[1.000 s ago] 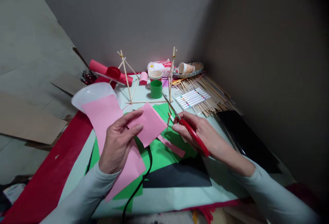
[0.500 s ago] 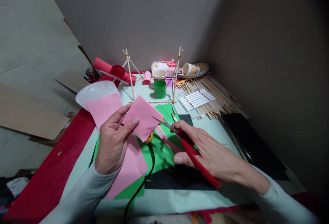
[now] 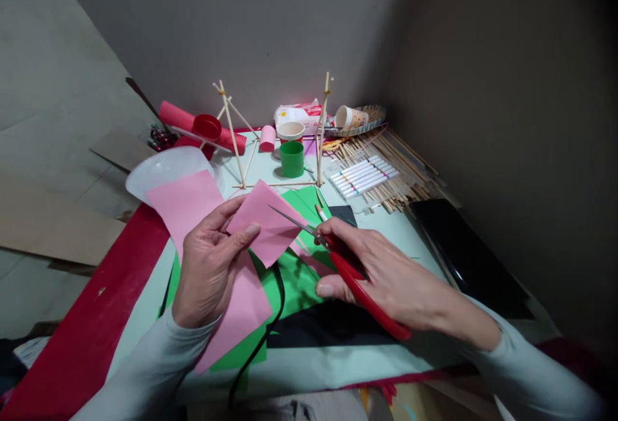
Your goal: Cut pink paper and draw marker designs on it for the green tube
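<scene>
My left hand point(image 3: 210, 260) pinches a small pink paper square point(image 3: 265, 241) between thumb and fingers, its corner turned up. In my right hand point(image 3: 381, 273) is a pair of scissors point(image 3: 357, 289) with red handles. One blade lies across the face of the pink square, from its right corner inward; I cannot see the other blade clearly. Beneath my hands are a larger pink sheet point(image 3: 239, 311), green paper point(image 3: 294, 289) and black paper point(image 3: 333, 327). A black cord point(image 3: 263, 340) runs down in front of them.
Behind my hands stands a stick frame point(image 3: 232, 131) with a green cup point(image 3: 292, 159) within it. Further right lie white markers point(image 3: 364, 176), wooden sticks point(image 3: 410, 163) and a dark glossy panel point(image 3: 468, 257). A translucent bowl point(image 3: 167, 167) sits at left.
The scissors have moved left, so the blade reaches further across the pink square. The table scene has shifted slightly left and up in view. My left hand keeps its hold.
</scene>
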`<state>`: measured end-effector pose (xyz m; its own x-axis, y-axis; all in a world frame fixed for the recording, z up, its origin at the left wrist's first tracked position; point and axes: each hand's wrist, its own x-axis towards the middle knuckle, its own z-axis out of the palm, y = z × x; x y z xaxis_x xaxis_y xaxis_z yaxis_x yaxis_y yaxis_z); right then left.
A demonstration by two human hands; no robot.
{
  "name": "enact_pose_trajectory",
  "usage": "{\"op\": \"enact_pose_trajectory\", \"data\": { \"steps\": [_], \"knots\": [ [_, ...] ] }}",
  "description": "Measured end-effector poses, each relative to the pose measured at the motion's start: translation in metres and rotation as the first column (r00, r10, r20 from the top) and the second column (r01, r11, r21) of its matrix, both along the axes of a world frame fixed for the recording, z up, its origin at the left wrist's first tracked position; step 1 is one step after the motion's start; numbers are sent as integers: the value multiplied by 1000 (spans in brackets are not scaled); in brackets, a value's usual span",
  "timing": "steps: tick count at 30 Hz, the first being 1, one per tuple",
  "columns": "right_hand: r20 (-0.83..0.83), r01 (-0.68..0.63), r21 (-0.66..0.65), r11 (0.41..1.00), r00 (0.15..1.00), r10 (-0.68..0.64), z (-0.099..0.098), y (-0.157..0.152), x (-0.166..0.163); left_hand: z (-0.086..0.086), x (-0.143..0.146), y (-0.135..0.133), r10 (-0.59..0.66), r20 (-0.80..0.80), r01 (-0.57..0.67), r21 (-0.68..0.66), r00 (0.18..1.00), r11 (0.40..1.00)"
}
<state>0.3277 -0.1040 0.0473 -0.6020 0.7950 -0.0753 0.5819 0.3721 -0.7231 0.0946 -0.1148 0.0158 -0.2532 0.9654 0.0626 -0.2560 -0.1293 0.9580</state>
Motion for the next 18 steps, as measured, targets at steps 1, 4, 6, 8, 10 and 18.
{"op": "enact_pose_trajectory", "data": {
  "steps": [1,4,6,8,10,18],
  "knots": [
    [1,2,4,1000,1000,-2,0,0,0,0,0,0,1,0,-1,-2,1000,1000],
    [1,3,26,1000,1000,-4,-1,0,1,0,-1,0,4,3,-4,-10,1000,1000],
    [0,6,34,999,1000,-6,-1,0,1,0,-2,0,10,2,-10,-8,1000,1000],
    [2,10,28,1000,1000,-10,-1,0,1,-1,-2,0,10,-3,-10,-9,1000,1000],
    [3,13,25,1000,1000,-13,-1,0,1,-2,-3,1,4,-6,-4,-11,1000,1000],
    [15,15,46,999,1000,-16,-2,-1,0,-4,-3,4,-4,-2,4,-22,1000,1000]
  ]
}}
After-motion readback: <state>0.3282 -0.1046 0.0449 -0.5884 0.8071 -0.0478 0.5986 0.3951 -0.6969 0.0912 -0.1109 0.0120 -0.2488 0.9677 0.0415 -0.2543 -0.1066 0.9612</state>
